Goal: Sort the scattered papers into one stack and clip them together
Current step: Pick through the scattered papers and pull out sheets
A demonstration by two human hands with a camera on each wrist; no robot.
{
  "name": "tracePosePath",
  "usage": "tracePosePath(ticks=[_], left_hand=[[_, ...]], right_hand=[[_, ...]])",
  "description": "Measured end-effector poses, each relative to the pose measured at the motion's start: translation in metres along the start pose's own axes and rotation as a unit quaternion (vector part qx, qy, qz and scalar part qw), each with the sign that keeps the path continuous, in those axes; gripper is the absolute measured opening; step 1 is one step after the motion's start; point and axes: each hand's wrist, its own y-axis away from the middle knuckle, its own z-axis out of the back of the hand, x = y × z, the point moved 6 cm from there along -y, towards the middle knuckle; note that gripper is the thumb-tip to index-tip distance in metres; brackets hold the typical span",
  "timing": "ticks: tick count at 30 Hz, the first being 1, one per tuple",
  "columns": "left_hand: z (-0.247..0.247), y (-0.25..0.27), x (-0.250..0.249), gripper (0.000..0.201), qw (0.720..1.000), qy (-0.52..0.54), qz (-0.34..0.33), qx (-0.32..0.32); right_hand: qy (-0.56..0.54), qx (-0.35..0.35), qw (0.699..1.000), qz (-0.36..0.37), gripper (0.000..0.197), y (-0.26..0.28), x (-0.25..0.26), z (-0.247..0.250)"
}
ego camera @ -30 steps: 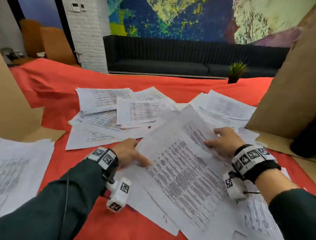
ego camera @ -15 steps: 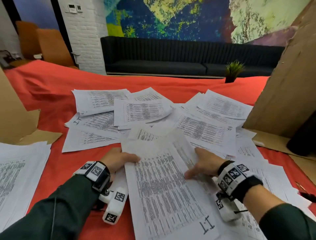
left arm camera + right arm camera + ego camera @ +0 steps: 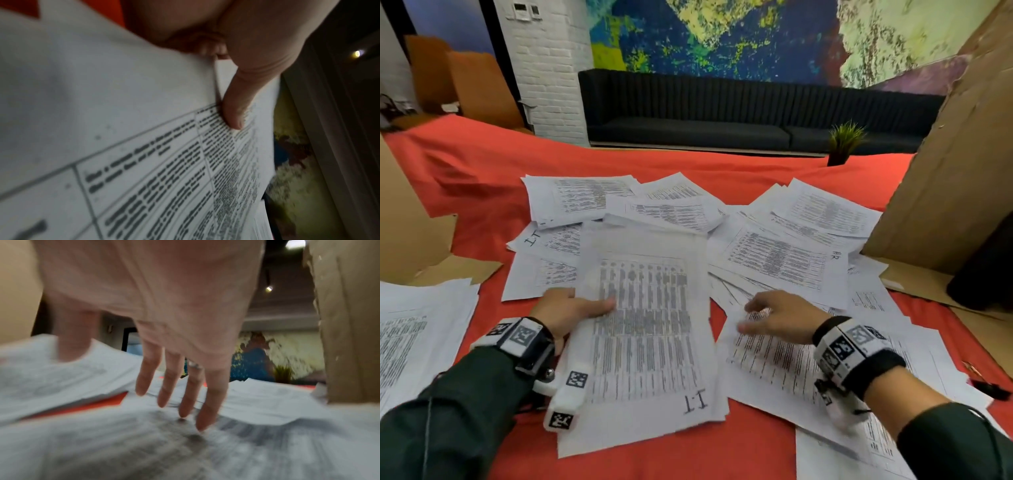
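Note:
Printed white sheets lie scattered over the red cloth [image 3: 482, 178]. My left hand [image 3: 571, 308] pinches a thin bundle of papers [image 3: 647, 329] marked "1-1" by its left edge, thumb on top; the left wrist view shows the thumb [image 3: 234, 104] pressed on the printed sheet [image 3: 144, 162]. My right hand [image 3: 774, 317] hovers with straight, spread fingers over a loose sheet [image 3: 774, 356] to the right of the bundle; in the right wrist view its fingertips [image 3: 201, 418] just reach the paper [image 3: 144, 443]. More sheets [image 3: 784, 257] fan out behind.
A separate stack of papers [image 3: 410, 335] lies at the left edge. Cardboard panels stand at the right [image 3: 955, 171] and the left [image 3: 407, 219]. A dark clip-like object [image 3: 993, 389] lies at the right edge. A small potted plant [image 3: 842, 144] stands at the back.
The left hand has drawn the "1-1" bundle left and toward me. The right hand has let go of it and moved right onto another sheet.

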Motion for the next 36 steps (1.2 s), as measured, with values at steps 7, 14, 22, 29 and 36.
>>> tracePosePath(ticks=[7,14,22,29,36], left_hand=[[0.032,-0.007,0.006,0.037,0.999,0.011,0.019,-0.032],[0.038,-0.017,0.008,0.041,0.998,-0.033,-0.031,-0.035],[0.041,-0.007,-0.009,0.118,0.974,-0.165,-0.157,-0.001],[0.026,-0.006,-0.006,0.107,0.955,-0.221,-0.197,0.030],[0.016,0.000,-0.011,0.104,0.953,-0.240,-0.186,0.000]], right_hand=[[0.128,0.145,0.981,-0.023,0.140,0.015,0.009,-0.057],[0.208,0.120,0.971,-0.021,0.124,0.025,0.013,-0.067],[0.208,0.086,0.974,0.036,0.116,0.018,0.024,-0.043],[0.204,0.089,0.969,0.102,0.070,-0.014,0.047,-0.037],[0.069,-0.046,0.989,0.122,0.022,-0.021,0.053,0.012]])
